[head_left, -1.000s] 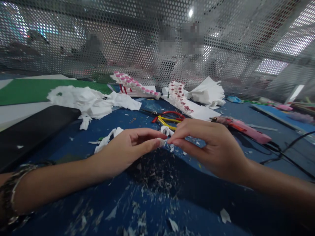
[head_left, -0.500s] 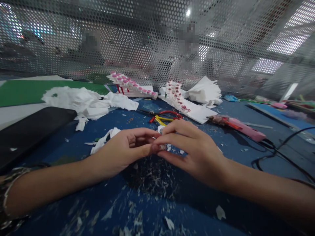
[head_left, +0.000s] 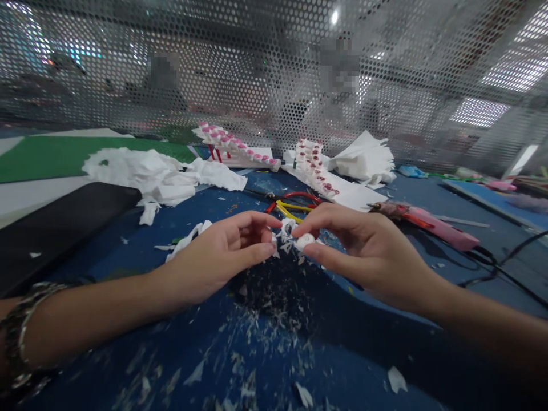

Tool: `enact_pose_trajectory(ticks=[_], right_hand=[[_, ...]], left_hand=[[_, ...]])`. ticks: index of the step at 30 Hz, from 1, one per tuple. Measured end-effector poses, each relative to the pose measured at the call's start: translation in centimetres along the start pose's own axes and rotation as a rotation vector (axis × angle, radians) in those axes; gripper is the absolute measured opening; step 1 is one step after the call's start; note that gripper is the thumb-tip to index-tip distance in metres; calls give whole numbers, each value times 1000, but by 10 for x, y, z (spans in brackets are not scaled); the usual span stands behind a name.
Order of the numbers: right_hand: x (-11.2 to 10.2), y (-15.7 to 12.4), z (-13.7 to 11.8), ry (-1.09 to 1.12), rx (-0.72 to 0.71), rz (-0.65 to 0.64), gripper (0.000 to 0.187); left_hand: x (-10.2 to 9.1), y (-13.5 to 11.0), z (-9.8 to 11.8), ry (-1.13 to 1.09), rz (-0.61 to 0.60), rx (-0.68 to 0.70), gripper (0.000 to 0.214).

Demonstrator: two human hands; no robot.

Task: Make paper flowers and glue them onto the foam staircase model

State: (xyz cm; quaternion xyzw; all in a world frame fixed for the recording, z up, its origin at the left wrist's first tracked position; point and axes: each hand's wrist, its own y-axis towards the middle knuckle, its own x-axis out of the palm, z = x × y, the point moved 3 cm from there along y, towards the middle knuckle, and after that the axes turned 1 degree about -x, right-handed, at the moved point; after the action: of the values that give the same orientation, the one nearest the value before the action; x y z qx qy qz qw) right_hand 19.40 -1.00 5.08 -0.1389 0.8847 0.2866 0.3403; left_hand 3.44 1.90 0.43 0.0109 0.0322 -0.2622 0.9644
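Observation:
Between the thumb and fingers of my right hand [head_left: 363,245] is a small white roll [head_left: 305,241], round with a spiral-like end. My left hand [head_left: 226,248] is just to its left, thumb and forefinger apart. A bit of white shows by its fingertips, and I cannot tell if it touches them. White paper scraps [head_left: 287,228] lie on the blue table behind the gap between my hands. Just beyond is a hand tool with looped red and yellow handles [head_left: 289,210], partly hidden by my right hand.
A black phone-like slab [head_left: 68,228] lies at left, with crumpled white paper [head_left: 137,177] behind it. Strips with pink dots [head_left: 235,145] and dark red dots [head_left: 314,165] stand at the back before a perforated metal screen [head_left: 257,68]. A pink corded tool [head_left: 440,228] lies right.
My hands have come apart from touching fingertips. The right hand has moved right with the white roll, which now shows clearly. The whole view has shifted slightly.

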Motion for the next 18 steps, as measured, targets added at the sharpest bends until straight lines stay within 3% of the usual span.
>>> enact_pose_trajectory(ticks=[6,12,18], right_hand=[[3,-1,-4,-22,-71,6,14],[4,-1,-10,-120,-161,-14,9],[8,-1,-10,-203,-244,-6,9]], left_hand=[[2,-1,0,73,-15,-59,20],[-5,0,-6,144,34,-26,32],[-1,0,-1,182,-14,-9,30]])
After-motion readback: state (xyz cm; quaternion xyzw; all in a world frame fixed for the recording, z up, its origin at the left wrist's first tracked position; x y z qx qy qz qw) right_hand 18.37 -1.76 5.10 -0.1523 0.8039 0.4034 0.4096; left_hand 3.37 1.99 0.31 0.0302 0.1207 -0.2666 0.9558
